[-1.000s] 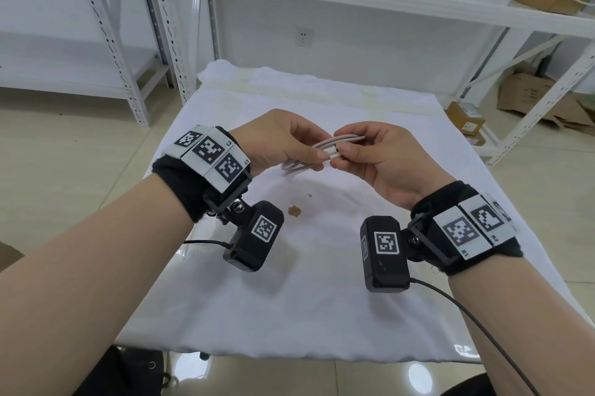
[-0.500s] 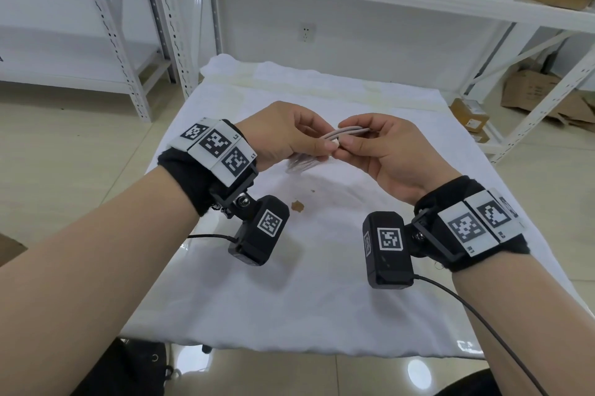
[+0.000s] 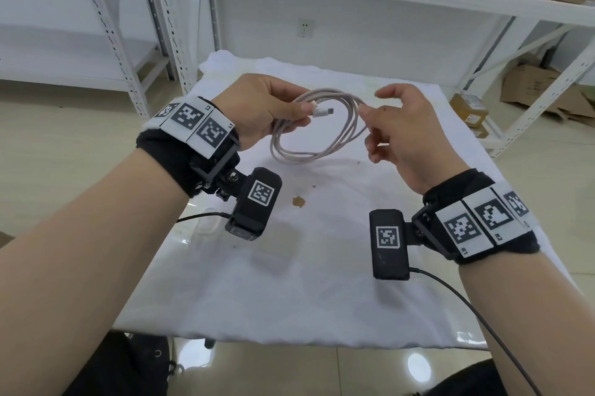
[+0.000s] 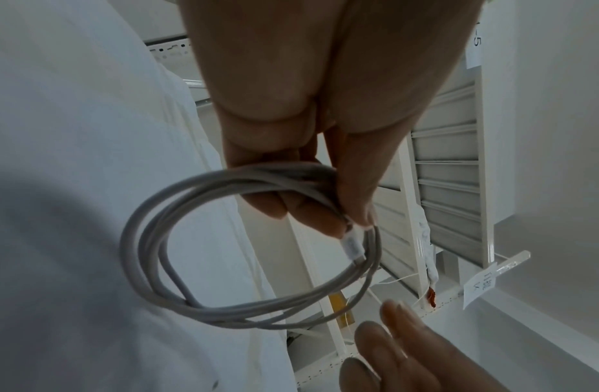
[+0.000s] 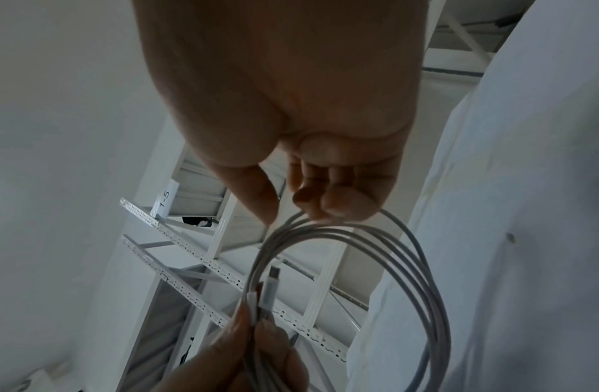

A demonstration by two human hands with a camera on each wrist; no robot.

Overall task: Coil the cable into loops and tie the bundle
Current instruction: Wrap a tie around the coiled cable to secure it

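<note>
Pale grey-white, the cable [image 3: 317,128] hangs in mid-air above the white cloth-covered table [image 3: 289,283], coiled into about 4 round loops. A matte, finely braided-looking jacket is suggested in the head view; the wrist views are too soft to confirm the texture.

Handling judgement: the cable is light and flexible, yet springy enough for its loops to stand open as a ring rather than collapse. Expect the loops to fan apart if the clamp point loosens.

Left hand [image 3: 267,109]: thumb and fingers curled and pinching the stacked loops at the ring's 10 o'clock position. A white connector [image 3: 320,111] projects from this pinch toward 3 o'clock, across the ring's opening. The connector shell appears rigid and smooth.

Right hand [image 3: 399,134]: fingers loosely spread, holding nothing firmly. Its fingertips [image 3: 363,112] touch or nearly touch the ring at 2 o'clock; whether contact is made cannot be told.

Recommended hold: keep the pinch at 10 o'clock, where all strands cross. Take the free connector end by the cable just behind the shell for wrapping.

A small brown stain [image 3: 298,201] marks the cloth at 6 o'clock below the ring.
</note>
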